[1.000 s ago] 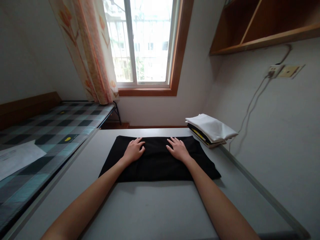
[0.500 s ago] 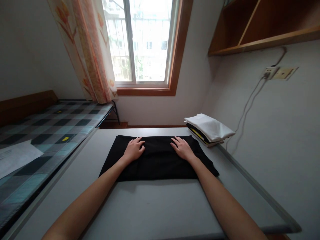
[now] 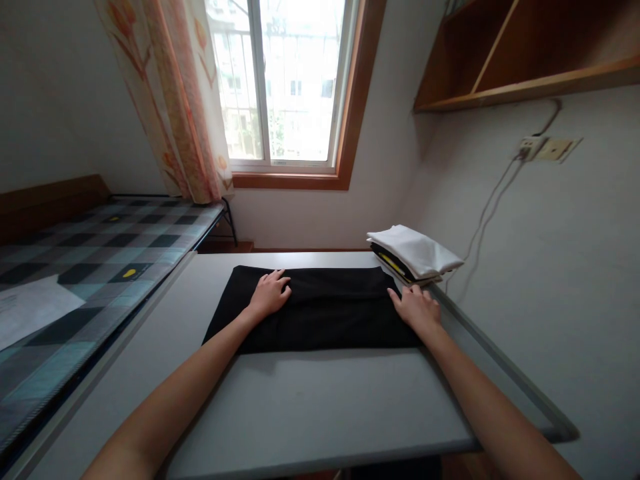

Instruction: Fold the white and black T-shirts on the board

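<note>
A folded black garment lies flat on the grey table. My left hand rests palm down on its left half, fingers stretched out. My right hand lies flat at the garment's right end, fingers spread, close to a stack of folded clothes with a white piece on top.
A bed with a checked cover runs along the table's left side, with a white sheet of paper on it. Behind are a window and a patterned curtain. A wooden shelf and a wall socket are on the right wall.
My right hand has slid from the middle of the black garment to its right end. My left hand has stayed in place. The view has shifted slightly.
</note>
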`<state>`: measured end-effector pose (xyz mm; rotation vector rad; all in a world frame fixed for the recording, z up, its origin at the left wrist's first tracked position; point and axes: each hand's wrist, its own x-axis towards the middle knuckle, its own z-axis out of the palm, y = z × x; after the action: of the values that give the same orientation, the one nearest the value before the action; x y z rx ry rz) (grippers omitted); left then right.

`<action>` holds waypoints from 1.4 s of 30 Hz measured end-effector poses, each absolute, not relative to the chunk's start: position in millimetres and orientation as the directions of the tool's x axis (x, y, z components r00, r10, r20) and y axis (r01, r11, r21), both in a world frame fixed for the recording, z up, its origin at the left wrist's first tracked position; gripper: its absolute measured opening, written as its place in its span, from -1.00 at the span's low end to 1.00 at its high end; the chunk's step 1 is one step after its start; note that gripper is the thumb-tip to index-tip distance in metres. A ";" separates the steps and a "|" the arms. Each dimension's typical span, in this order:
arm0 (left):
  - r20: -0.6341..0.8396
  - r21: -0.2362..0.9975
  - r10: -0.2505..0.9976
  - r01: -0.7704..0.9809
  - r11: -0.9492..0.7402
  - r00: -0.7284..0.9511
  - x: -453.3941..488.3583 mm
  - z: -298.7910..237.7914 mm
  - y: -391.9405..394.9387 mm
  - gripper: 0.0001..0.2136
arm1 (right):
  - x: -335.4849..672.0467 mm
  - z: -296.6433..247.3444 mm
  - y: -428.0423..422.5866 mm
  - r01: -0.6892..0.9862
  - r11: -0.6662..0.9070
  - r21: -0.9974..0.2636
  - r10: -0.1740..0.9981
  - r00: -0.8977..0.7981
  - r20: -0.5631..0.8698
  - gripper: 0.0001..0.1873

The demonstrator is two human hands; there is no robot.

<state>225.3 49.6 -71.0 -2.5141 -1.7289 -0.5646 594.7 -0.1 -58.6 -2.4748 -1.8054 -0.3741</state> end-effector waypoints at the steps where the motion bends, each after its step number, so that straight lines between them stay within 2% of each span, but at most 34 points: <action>1: 0.323 0.172 0.893 0.908 -0.381 0.313 225.3 -71.2 49.5 -0.64 | 596.8 -56.8 -1.7 0.934 -0.347 0.086 0.927 0.328 0.179 -0.34; 9: 0.377 0.150 0.841 0.871 -0.468 0.387 225.1 -73.3 49.9 -0.65 | 613.2 -58.6 18.6 0.867 -0.450 -0.213 0.891 0.452 -0.046 -0.18; 11: 0.373 0.155 0.845 0.872 -0.463 0.382 224.4 -73.2 50.4 -0.66 | 621.3 -60.9 30.3 0.859 -0.439 -0.264 0.897 0.434 -0.078 -0.26; 15: 0.369 0.176 0.851 0.872 -0.458 0.372 223.8 -73.1 50.0 -0.66 | 633.4 -62.2 45.6 0.846 -0.387 -0.367 0.921 0.367 -0.126 -0.61; 21: 0.330 0.210 0.875 0.877 -0.433 0.353 224.4 -67.1 49.9 -0.65 | 629.6 -53.5 39.7 0.734 -0.370 -0.569 0.928 0.320 -0.190 -0.63; 24: 0.300 0.218 0.929 0.932 -0.290 0.218 210.7 -56.6 57.1 -0.59 | 627.1 -43.8 32.9 0.667 -0.397 -0.631 0.918 0.305 -0.255 -0.63; 27: 0.221 0.174 0.973 0.984 0.029 -0.068 180.6 -43.8 67.5 -0.56 | 628.9 -34.0 26.7 0.602 -0.445 -0.663 0.893 0.245 -0.378 -0.64; 29: 0.159 0.138 0.964 0.971 0.194 -0.215 156.3 -36.6 73.2 -0.54 | 631.5 -30.2 23.6 0.540 -0.457 -0.707 0.881 0.168 -0.442 -0.66; 32: 0.102 0.144 0.933 0.933 0.329 -0.344 126.3 -30.7 77.7 -0.51 | 636.5 -30.8 21.8 0.422 -0.421 -0.803 0.898 0.067 -0.436 -0.71; 37: -0.061 0.201 0.931 0.909 0.366 -0.361 113.1 -34.5 77.7 -0.46 | 642.3 -33.9 25.0 0.331 -0.409 -0.850 0.911 0.093 -0.402 -0.64; 42: 0.071 0.203 0.974 0.959 0.197 -0.215 123.4 -39.0 73.3 -0.54 | 633.9 -17.9 29.0 0.267 -0.400 -0.877 0.915 0.075 -0.395 -0.58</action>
<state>123.4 73.3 -39.0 -2.0112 -2.4860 -0.3275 633.9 29.0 -17.9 -1.7414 -1.1773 1.3501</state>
